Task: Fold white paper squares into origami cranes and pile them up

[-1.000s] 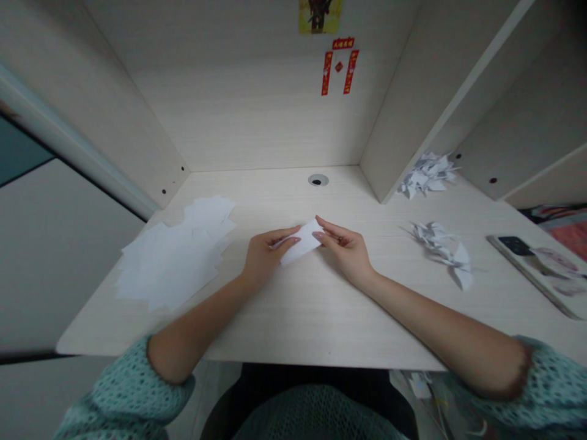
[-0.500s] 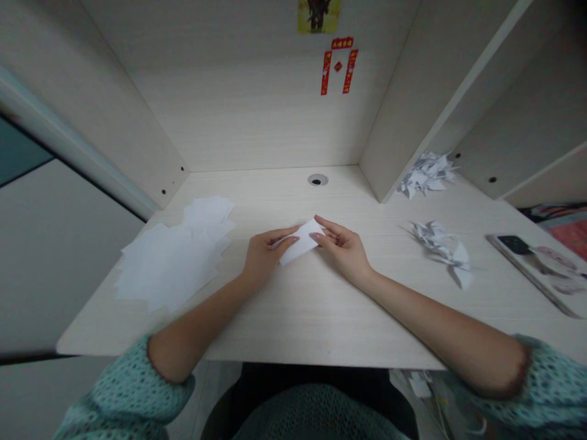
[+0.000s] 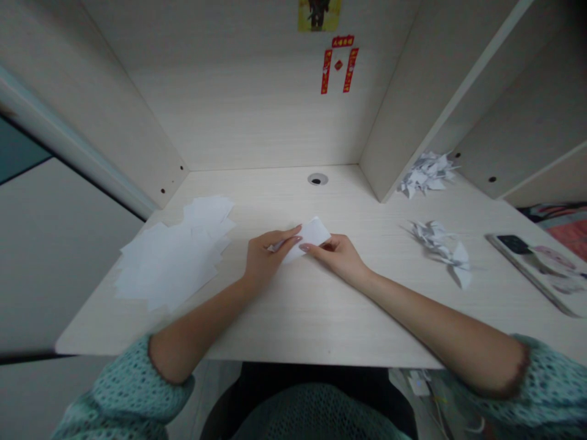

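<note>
A small folded sheet of white paper (image 3: 315, 231) is held just over the middle of the desk. My left hand (image 3: 270, 252) pinches its left part between thumb and fingers. On the lower right edge, the thumb of my right hand (image 3: 337, 253) presses the paper, with the other fingers curled behind and partly hidden by it. To the left lies a spread pile of flat white paper sheets (image 3: 174, 260). Some folded paper pieces (image 3: 440, 247) lie to the right of my right hand.
A larger heap of folded paper (image 3: 428, 174) sits at the back right, beside an upright wooden divider (image 3: 389, 134). A phone (image 3: 541, 269) lies at the far right. There is a round cable hole (image 3: 318, 179) at the back of the desk (image 3: 321, 324).
My right hand has shifted from the paper's upper right corner to its lower edge, its thumb now further left. The left hand keeps its pinch almost in place.
</note>
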Tool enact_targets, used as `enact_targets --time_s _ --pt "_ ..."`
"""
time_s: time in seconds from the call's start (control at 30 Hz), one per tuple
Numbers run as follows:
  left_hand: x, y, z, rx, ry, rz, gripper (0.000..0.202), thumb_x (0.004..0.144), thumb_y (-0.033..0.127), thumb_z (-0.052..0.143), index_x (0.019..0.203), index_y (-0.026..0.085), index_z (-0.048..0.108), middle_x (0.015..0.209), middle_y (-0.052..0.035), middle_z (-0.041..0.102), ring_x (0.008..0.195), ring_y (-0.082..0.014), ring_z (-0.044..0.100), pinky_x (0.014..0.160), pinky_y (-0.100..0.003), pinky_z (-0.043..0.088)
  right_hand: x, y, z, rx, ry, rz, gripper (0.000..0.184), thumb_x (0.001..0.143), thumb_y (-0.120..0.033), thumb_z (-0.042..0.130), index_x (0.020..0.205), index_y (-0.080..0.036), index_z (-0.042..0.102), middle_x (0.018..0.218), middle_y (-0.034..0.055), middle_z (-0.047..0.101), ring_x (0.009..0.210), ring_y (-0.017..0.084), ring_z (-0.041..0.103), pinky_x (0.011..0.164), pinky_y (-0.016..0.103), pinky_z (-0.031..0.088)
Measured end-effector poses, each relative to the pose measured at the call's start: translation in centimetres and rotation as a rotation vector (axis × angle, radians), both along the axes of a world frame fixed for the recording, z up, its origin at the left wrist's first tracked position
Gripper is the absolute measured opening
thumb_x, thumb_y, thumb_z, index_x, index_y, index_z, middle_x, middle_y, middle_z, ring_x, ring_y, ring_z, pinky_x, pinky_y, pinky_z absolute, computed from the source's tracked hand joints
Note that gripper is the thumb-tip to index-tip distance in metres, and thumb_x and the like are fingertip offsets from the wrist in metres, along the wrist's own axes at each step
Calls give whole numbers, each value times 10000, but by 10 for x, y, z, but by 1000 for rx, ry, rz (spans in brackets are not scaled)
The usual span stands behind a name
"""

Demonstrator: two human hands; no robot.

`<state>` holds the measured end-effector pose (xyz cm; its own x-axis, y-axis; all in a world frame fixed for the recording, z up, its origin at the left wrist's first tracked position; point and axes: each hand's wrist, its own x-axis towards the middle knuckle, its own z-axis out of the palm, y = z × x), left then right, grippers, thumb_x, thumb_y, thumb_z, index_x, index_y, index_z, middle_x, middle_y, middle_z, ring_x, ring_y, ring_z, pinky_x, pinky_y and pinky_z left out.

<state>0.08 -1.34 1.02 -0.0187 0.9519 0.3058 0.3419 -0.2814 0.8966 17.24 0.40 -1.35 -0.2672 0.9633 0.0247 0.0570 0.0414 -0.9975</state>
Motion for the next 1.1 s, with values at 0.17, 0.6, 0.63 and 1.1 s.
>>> enact_targets --time_s 0.17,0.6,0.63,1.1 --pt "0 1 -1 -84 -80 -8 274 756 349 676 1007 246 719 1054 -36 714 961 -218 673 874 -347 523 0 0 0 3 -19 -26 358 642 -498 728 667 -141 703 576 21 628 507 113 503 467 236 340" --pt "0 0 1 -25 -61 2 242 746 334 692 972 256 729 1014 -31 727 910 -197 684 828 -313 534 3 2 -2 27 -61 -59 366 616 -491 750 613 -132 680 549 13 613 470 76 431 459 227 321" --pt "0 0 1 -17 -51 1 239 749 335 690 971 257 729 1012 -30 728 905 -195 684 822 -310 534 3 2 -2 31 -66 -61 368 621 -491 747 609 -130 677 548 14 613 470 77 434 460 227 325" --pt "-3 0 4 33 132 -12 260 808 375 614 1028 274 708 1067 -19 713 960 -187 658 870 -300 495 4 3 -5 75 -78 -7 382 634 -515 727 706 -139 725 584 42 660 535 147 559 455 244 374"
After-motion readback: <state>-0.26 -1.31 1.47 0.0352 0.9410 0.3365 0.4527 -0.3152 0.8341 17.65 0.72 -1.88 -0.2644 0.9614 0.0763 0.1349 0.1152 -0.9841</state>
